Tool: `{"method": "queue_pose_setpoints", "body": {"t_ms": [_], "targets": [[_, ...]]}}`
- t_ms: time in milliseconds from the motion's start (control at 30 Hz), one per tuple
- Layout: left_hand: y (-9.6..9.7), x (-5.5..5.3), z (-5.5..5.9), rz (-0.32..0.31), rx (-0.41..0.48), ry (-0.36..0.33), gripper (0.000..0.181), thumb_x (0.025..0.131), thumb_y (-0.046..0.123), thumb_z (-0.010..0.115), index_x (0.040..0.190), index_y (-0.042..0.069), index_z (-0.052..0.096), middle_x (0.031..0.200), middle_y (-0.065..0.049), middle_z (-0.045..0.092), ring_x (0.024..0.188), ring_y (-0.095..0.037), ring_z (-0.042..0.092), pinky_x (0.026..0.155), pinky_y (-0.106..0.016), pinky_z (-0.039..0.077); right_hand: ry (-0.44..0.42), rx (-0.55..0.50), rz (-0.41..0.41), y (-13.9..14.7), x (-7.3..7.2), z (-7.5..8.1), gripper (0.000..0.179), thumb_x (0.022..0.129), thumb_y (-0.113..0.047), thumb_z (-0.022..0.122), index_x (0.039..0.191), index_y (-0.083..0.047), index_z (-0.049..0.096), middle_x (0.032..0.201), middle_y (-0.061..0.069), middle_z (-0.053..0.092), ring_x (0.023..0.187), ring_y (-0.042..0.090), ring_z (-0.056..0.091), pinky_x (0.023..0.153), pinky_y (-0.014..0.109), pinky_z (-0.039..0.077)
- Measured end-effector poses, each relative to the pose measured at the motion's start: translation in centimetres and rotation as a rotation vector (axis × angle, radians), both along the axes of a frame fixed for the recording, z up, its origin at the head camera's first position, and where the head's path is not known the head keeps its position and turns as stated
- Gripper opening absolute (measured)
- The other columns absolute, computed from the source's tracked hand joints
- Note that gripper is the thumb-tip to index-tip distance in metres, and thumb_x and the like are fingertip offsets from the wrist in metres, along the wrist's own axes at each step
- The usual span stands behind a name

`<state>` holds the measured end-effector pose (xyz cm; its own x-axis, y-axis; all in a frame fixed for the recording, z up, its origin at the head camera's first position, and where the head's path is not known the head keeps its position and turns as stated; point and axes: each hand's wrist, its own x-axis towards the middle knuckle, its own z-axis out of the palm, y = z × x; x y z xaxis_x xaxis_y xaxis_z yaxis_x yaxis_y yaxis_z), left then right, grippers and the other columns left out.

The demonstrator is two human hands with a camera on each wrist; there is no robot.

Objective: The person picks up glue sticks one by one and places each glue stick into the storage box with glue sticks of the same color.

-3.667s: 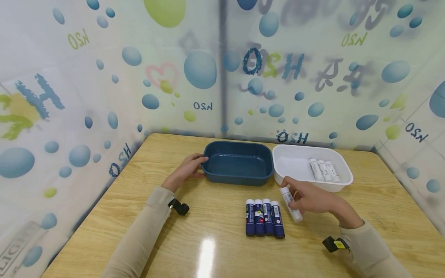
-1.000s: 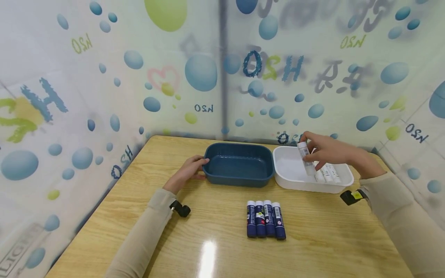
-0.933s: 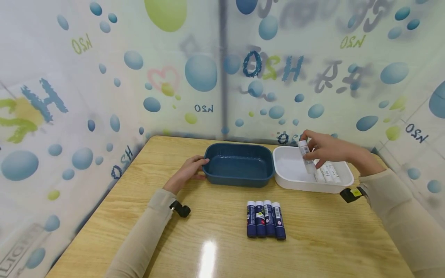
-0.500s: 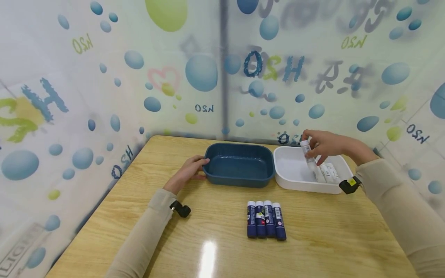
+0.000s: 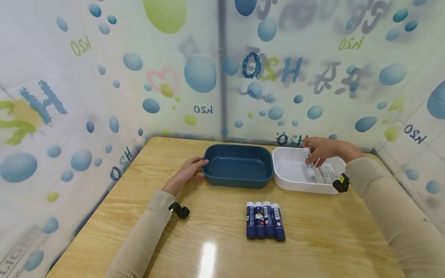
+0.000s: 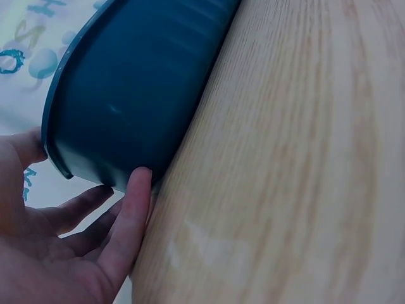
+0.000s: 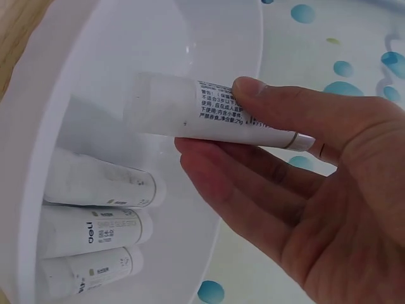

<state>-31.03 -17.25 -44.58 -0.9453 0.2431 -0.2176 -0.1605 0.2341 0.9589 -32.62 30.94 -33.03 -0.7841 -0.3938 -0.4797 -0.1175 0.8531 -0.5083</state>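
Observation:
My right hand (image 5: 323, 150) pinches a white glue stick (image 7: 171, 107) between thumb and fingers, tilted inside the white plastic bin (image 5: 290, 185). Just right of it, three white glue sticks (image 7: 92, 231) lie side by side in that bin, partly hidden by my hand and wrist camera in the head view. At the left end of the dark blue bin (image 5: 240, 181), my left hand (image 5: 187, 170) grips the rim, thumb over the edge and fingertips (image 6: 140, 180) against the outer wall. Nothing lies inside the blue bin.
Several navy glue sticks with white caps (image 5: 264, 221) lie in a row on the wooden table (image 5: 167, 247), in front of the two bins. The bins stand side by side near the back edge. A patterned curtain (image 5: 167, 77) hangs behind the table.
My right hand has carried the white glue stick from the table beside the navy ones up into the white bin, then lowered it slightly. My left hand stays on the blue bin.

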Motion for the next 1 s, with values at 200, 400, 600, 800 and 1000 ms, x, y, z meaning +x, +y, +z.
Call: {"method": "queue_pose_setpoints", "body": {"t_ms": [200, 400, 600, 800, 1000], "targets": [[0.0, 0.1, -0.1, 0.005, 0.003, 0.0, 0.058, 0.107, 0.04, 0.055, 0.151, 0.003, 0.045, 0.145, -0.022, 0.057, 0.12, -0.028, 0.066, 0.087, -0.033, 0.065, 0.001, 0.044, -0.002, 0.0, -0.6, -0.8, 0.051, 0.099, -0.015, 0.07, 0.133, 0.004, 0.038, 0.12, 0.026, 0.062, 0.093, 0.023, 0.069, 0.082, 0.042, 0.066], [0.1, 0.0, -0.1, 0.017, 0.002, -0.005, 0.057, 0.106, 0.04, 0.056, 0.15, 0.005, 0.047, 0.143, -0.02, 0.058, 0.117, -0.024, 0.067, 0.086, -0.033, 0.065, 0.006, 0.062, -0.048, 0.5, -0.9, -1.3, 0.055, 0.098, -0.02, 0.072, 0.134, 0.004, 0.039, 0.121, 0.026, 0.06, 0.093, 0.025, 0.07, 0.084, 0.042, 0.066], [0.2, -0.1, 0.2, 0.017, -0.005, 0.0, 0.057, 0.107, 0.041, 0.055, 0.15, 0.005, 0.046, 0.144, -0.019, 0.057, 0.121, -0.027, 0.065, 0.086, -0.033, 0.065, -0.013, 0.087, -0.075, 0.6, -1.1, -1.7, 0.058, 0.098, -0.022, 0.073, 0.137, 0.002, 0.038, 0.125, 0.027, 0.058, 0.095, 0.024, 0.068, 0.089, 0.043, 0.065], [0.2, 0.0, 0.1, 0.014, -0.003, -0.002, 0.057, 0.107, 0.039, 0.055, 0.15, 0.004, 0.046, 0.143, -0.02, 0.057, 0.116, -0.024, 0.067, 0.085, -0.032, 0.065, -0.041, 0.101, -0.1, 0.6, -1.2, -2.5, 0.056, 0.097, -0.02, 0.073, 0.135, 0.0, 0.037, 0.118, 0.023, 0.059, 0.095, 0.027, 0.065, 0.09, 0.043, 0.064], [0.0, -0.1, -0.2, 0.009, 0.006, 0.004, 0.059, 0.106, 0.041, 0.056, 0.15, 0.002, 0.046, 0.143, -0.021, 0.058, 0.114, -0.022, 0.068, 0.086, -0.032, 0.065, 0.008, 0.106, -0.11, 0.9, -1.5, -3.2, 0.052, 0.098, -0.019, 0.073, 0.133, 0.0, 0.041, 0.114, 0.021, 0.06, 0.091, 0.025, 0.066, 0.086, 0.042, 0.065]]}}
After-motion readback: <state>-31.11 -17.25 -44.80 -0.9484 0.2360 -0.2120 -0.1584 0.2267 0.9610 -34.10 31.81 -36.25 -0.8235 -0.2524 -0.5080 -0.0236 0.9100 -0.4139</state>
